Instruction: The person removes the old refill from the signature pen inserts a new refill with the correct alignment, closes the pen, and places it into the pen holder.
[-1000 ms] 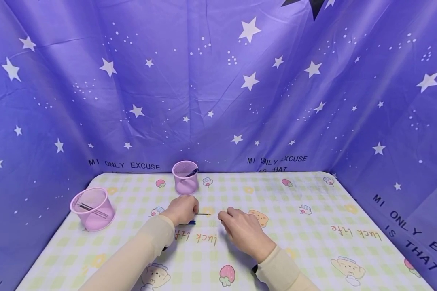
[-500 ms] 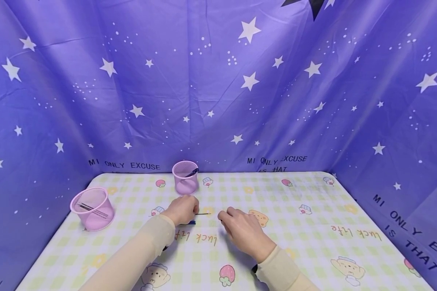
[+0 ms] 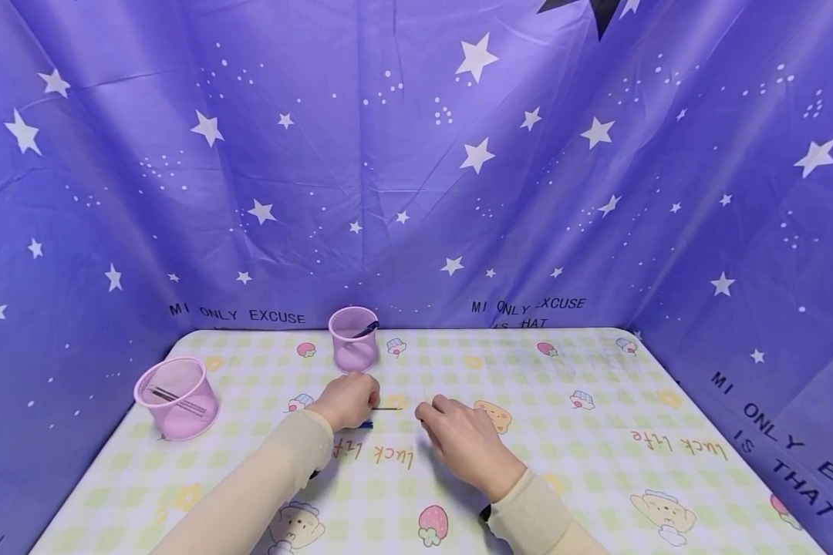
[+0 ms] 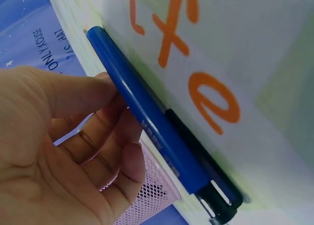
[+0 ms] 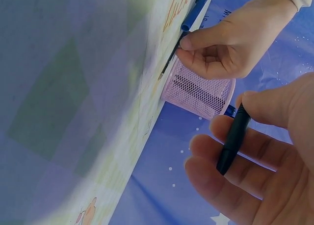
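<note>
My left hand (image 3: 350, 399) pinches a thin dark pen refill (image 5: 170, 61) between thumb and fingers, its fine tip pointing right toward the other hand. Below those fingers lies a blue pen barrel (image 4: 142, 105) with a dark clip end (image 4: 218, 203), close against the tablecloth. In the left wrist view the barrel covers most of the refill and the fingertips. My right hand (image 3: 461, 435), a short gap to the right, holds a small dark tapered pen piece (image 5: 234, 139) between thumb and fingers; the head view hides that piece.
A pink mesh cup (image 3: 354, 354) with a dark blue pen (image 3: 366, 330) stands just beyond my left hand. Another pink mesh cup (image 3: 177, 412), with several thin dark rods (image 3: 173, 399) inside, is at the left. Behind the checked tablecloth (image 3: 583, 478) hangs a purple star curtain (image 3: 416, 154).
</note>
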Tool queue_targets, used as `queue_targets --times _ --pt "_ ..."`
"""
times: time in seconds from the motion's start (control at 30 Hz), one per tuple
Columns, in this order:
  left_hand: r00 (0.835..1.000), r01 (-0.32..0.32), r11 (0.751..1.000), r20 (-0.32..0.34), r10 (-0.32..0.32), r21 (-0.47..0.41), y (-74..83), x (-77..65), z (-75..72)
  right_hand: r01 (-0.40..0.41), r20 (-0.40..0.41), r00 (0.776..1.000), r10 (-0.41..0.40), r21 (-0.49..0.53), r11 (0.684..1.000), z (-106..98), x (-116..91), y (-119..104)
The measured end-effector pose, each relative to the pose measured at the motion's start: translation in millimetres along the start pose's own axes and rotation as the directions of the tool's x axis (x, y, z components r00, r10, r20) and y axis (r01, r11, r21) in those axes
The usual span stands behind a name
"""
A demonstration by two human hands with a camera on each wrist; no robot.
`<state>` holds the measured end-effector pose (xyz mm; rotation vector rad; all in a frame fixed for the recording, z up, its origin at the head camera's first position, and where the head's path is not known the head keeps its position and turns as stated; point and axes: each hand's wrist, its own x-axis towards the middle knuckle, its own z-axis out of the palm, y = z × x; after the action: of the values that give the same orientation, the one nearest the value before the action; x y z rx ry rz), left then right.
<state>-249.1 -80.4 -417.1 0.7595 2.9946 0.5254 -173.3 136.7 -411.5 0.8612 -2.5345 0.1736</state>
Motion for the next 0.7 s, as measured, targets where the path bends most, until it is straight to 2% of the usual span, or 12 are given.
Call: queue_targets --times 0.2,0.37,0.7 --pt "1.0 -0.014 0.999 -0.022 0.014 0.034 -3.9 -0.3 -0.6 -0.003 0.003 1.0 0.003 0.007 1.0 0 0 0" --pt "1.0 0.012 0.998 -0.008 -0.012 0.058 -6.2 -2.9 -5.2 -0.01 0.018 1.0 0.009 0.009 1.0 -1 1 0" --pt "1.0 0.007 0.995 -0.022 -0.005 0.101 -18.7 -14.1 -12.4 -0.015 0.048 0.999 0.015 0.019 1.0 -1 1 0"
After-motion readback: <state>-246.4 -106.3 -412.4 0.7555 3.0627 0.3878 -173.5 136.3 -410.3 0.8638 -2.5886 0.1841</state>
